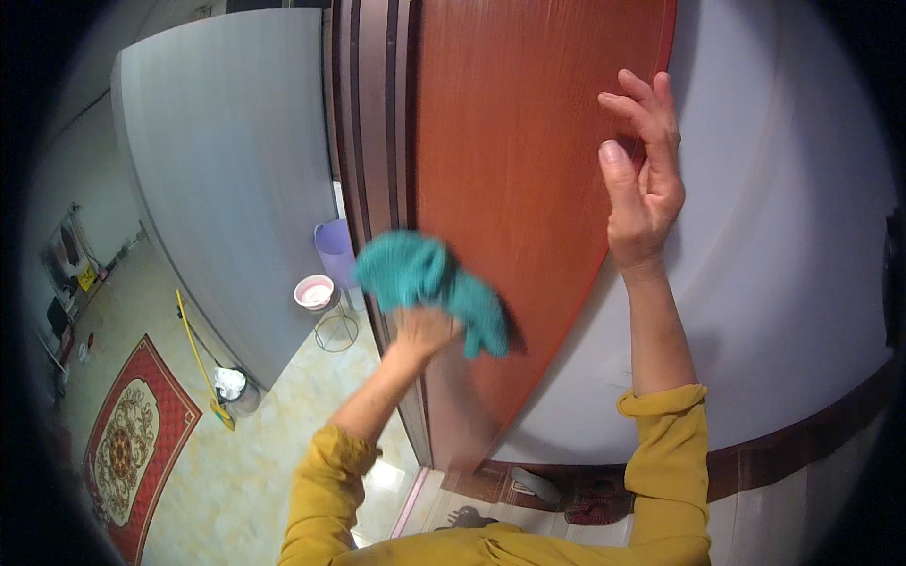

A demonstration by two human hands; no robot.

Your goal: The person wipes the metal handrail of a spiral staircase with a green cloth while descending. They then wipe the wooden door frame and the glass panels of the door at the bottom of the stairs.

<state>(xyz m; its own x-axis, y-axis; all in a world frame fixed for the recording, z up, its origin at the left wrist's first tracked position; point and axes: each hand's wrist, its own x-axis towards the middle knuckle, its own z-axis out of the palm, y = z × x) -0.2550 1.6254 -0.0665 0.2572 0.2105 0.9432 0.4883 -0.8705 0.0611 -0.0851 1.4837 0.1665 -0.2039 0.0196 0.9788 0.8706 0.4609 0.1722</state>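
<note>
My left hand (427, 327) is shut on a teal cloth (409, 272), which bunches over the fingers and hangs down to the right. The cloth lies against the lower part of a reddish-brown wood-grain panel (524, 134) and reaches over the grooved brown frame (371, 113) on its left. Higher up, my right hand (644, 163) is raised at the panel's red right edge, its fingers apart and loosely bent with nothing in them. Whether its fingertips touch the panel I cannot tell. Both arms wear rolled-up yellow sleeves.
Left of the frame, a pink-and-white basin (314, 291) sits on a wire stand, beside a purple bucket (335, 247). A lined bin (243, 393), a yellow-handled broom (187, 332) and a red patterned rug (127, 446) lie beyond. Shoes (536, 485) are on the floor below; a white wall (771, 247) stands right.
</note>
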